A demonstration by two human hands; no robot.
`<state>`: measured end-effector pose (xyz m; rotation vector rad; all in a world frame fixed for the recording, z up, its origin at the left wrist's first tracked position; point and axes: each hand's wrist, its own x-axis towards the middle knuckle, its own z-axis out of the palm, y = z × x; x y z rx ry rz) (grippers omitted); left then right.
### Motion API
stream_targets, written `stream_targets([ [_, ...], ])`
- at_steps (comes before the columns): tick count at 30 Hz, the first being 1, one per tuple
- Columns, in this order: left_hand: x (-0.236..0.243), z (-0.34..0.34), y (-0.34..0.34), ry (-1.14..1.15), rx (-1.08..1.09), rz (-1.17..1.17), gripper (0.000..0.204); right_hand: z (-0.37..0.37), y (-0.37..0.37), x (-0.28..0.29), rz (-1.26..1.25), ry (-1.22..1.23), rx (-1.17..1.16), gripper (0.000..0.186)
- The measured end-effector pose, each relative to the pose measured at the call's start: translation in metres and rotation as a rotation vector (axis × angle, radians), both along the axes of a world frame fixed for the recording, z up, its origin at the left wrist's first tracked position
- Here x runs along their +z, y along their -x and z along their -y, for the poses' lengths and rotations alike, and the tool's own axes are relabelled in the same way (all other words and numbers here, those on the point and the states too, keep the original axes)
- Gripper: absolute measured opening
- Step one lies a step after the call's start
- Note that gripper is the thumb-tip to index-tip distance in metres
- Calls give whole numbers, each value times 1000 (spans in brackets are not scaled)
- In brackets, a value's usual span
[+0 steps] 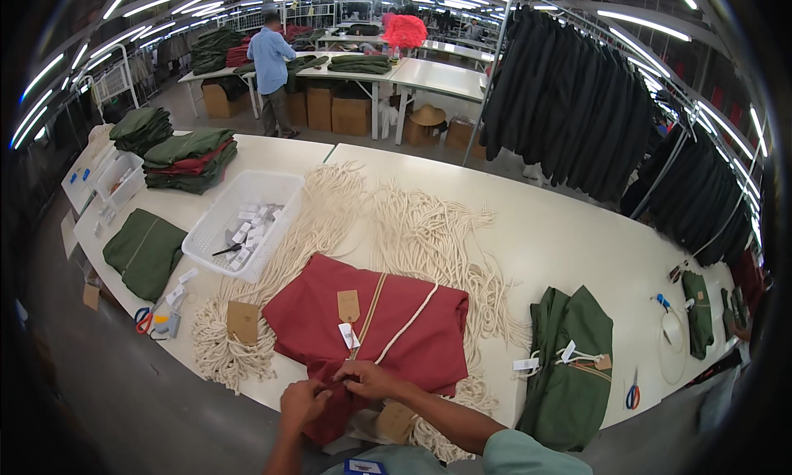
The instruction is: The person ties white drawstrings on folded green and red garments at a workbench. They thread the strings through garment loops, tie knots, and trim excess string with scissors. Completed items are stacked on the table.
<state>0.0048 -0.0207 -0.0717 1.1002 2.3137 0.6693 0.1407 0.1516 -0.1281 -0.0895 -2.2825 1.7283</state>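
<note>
A folded red cloth item (412, 335) with tan stripes lies in front of me on the table. My left hand (304, 403) has its fingers closed on the cloth's near edge. Close beside it, my right hand (367, 380) pinches the same edge; any small part between the fingertips is hidden. A cream cord (410, 320) crosses the cloth, its lower end near my right hand. On the cloth lie a brown card tag (349, 307) and a white label (348, 336). Bundles of cream cords (421, 228) spread beneath and beyond it.
A white basket (285, 193) of labels stands left of the cords. Folded green items (569, 359) lie right, near scissors (633, 395); another pair (148, 317) lies left. Dark garments (569, 104) hang beyond the table. A person (271, 58) stands at a far table.
</note>
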Motion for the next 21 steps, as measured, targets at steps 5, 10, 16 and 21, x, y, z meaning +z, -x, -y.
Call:
stream_targets([
  [5,-3,22,11,53,-17,100,25,-10,-2,-4,102,59,-8,21],
  [10,-16,-2,3,-92,-88,-32,24,11,11,2,-81,30,63,24],
  [16,-13,14,25,25,-53,81,25,-14,-2,2,116,31,6,13],
  [21,-22,9,21,-36,-152,89,25,-3,5,-5,39,-5,52,17],
])
